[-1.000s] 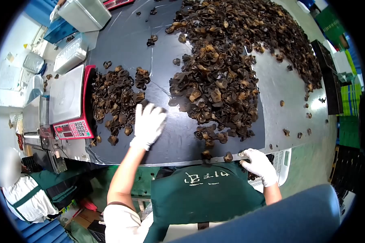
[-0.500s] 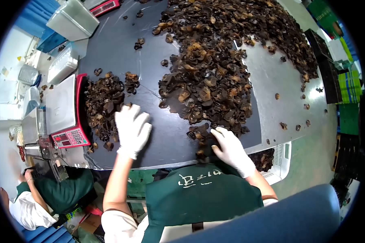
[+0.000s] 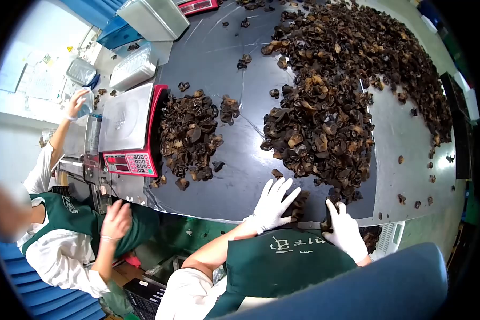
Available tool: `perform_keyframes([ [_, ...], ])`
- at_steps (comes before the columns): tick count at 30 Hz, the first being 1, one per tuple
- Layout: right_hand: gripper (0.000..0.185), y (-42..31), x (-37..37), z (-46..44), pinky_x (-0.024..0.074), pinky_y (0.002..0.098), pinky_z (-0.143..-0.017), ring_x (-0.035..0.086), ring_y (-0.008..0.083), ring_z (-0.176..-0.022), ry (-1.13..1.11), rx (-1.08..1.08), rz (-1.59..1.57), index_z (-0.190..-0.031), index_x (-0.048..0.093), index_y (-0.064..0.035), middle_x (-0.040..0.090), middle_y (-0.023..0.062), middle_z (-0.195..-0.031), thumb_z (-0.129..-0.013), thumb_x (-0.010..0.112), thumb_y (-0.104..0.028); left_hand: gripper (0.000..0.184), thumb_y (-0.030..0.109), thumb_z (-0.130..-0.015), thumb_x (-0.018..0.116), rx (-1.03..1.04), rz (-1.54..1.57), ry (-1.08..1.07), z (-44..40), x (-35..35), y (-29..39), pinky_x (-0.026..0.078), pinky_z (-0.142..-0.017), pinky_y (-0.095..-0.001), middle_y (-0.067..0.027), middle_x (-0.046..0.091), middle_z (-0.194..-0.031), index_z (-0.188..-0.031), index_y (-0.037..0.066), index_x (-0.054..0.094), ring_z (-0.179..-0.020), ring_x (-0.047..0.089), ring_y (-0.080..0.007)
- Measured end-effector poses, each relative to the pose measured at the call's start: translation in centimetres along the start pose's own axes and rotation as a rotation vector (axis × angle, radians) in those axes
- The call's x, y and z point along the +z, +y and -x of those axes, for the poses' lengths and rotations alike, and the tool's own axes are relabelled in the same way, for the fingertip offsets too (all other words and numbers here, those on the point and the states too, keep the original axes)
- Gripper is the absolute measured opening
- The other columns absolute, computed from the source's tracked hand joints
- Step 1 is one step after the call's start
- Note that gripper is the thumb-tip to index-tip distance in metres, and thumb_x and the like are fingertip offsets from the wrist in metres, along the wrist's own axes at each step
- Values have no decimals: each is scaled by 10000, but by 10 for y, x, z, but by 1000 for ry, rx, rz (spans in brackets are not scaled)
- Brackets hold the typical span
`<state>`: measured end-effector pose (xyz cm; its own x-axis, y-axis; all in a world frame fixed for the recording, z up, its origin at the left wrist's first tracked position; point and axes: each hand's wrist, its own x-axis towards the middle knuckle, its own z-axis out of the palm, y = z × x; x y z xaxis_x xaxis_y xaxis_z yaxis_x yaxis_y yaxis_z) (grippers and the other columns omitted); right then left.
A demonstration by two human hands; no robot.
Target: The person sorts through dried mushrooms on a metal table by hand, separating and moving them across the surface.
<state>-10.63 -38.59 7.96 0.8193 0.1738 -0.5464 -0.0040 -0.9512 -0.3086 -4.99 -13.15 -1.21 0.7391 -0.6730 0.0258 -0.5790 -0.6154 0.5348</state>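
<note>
My left hand [image 3: 274, 207], in a white glove, is open at the front of the dark table [image 3: 226, 186], its fingers spread. A few dark brown wood ear mushrooms [image 3: 301, 204] lie beside its fingertips and thumb. To the right is my gloved right hand [image 3: 345, 232], thumb and forefinger curled around a dark wood ear mushroom [image 3: 327, 223] near the table edge. Just beyond both hands rises a big heap of wood ear mushrooms [image 3: 320, 133]. A smaller pile [image 3: 189, 133] sits to the left, next to a red scale [image 3: 127, 128].
Clear plastic boxes [image 3: 134, 66] stand behind the scale, with a stack of trays [image 3: 153, 18] farther back. A co-worker in a green apron [image 3: 72, 213] sits at the left, one arm raised. A white crate [image 3: 392, 237] is below the table's right front edge.
The view has swung left, showing more of the co-worker. My left hand has left the small pile and come right, close to my right hand at the table's front edge.
</note>
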Motion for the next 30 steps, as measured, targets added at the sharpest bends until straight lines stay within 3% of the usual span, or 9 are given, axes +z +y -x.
perform_keyframes([
  [2,861,5,27,-8,562,448,-821,628,417,-963,86,-44,-133,-1486,342,-66,429,235,-1345,-735,764,-80,852,352,-668,824,43,-40,52,0,10,2,299,-1111,-575,-142,472,-1422,-1421,134,491,-1344,404,-370],
  [4,756,-4,40,-20,553,446,-826,616,437,-982,153,-108,-300,-1442,374,-49,447,235,-1280,-756,686,14,817,332,-670,817,87,-15,90,-1,23,-2,313,-1103,-562,-133,495,-1399,-1401,133,511,-1323,428,-362],
  [7,714,-29,64,-52,542,436,-835,611,425,-1039,283,-263,-523,-1424,371,-56,474,207,-1283,-780,673,15,682,259,-687,783,163,93,230,-5,24,-7,352,-1073,-518,-132,554,-1312,-1310,79,572,-1244,498,-351],
  [9,717,-41,61,-65,543,428,-825,627,401,-998,254,-292,-613,-1431,358,-68,476,196,-1299,-793,676,10,653,246,-697,776,60,261,245,-2,4,-9,352,-1068,-514,-148,558,-1295,-1291,57,580,-1225,507,-355],
  [10,707,-45,49,-65,548,406,-802,645,360,-930,214,-286,-611,-1434,372,-82,481,179,-1299,-805,684,-3,588,230,-701,776,95,145,349,-1,-15,-7,366,-1046,-501,-163,565,-1273,-1238,54,613,-1187,518,-362],
  [11,673,-45,49,-66,535,300,-731,600,210,-754,314,-314,-587,-1389,457,-72,507,139,-1277,-779,720,42,509,234,-737,756,88,63,382,3,-28,-8,382,-1023,-499,-154,571,-1264,-1201,67,632,-1168,527,-361],
  [15,473,-39,20,-58,543,318,-718,618,242,-775,497,-369,-497,-1236,595,-49,594,123,-1189,-788,729,20,253,145,-788,732,-119,3,593,14,-60,-37,497,-874,-446,-113,684,-1005,-1029,75,703,-936,636,-313],
  [17,426,-33,16,-51,539,385,-860,639,345,-1026,465,-315,-488,-1212,599,-46,626,142,-1138,-801,715,-34,163,57,-821,700,-266,-17,752,20,-71,-54,521,-819,-401,-110,689,-917,-984,61,707,-864,648,-300],
  [30,298,-26,49,-63,517,404,-789,629,315,-897,318,-455,-241,-1080,651,-41,634,109,-967,-810,722,-147,102,19,-836,682,-376,68,636,50,-44,-64,528,-771,-358,-106,697,-894,-930,53,703,-836,659,-287],
])
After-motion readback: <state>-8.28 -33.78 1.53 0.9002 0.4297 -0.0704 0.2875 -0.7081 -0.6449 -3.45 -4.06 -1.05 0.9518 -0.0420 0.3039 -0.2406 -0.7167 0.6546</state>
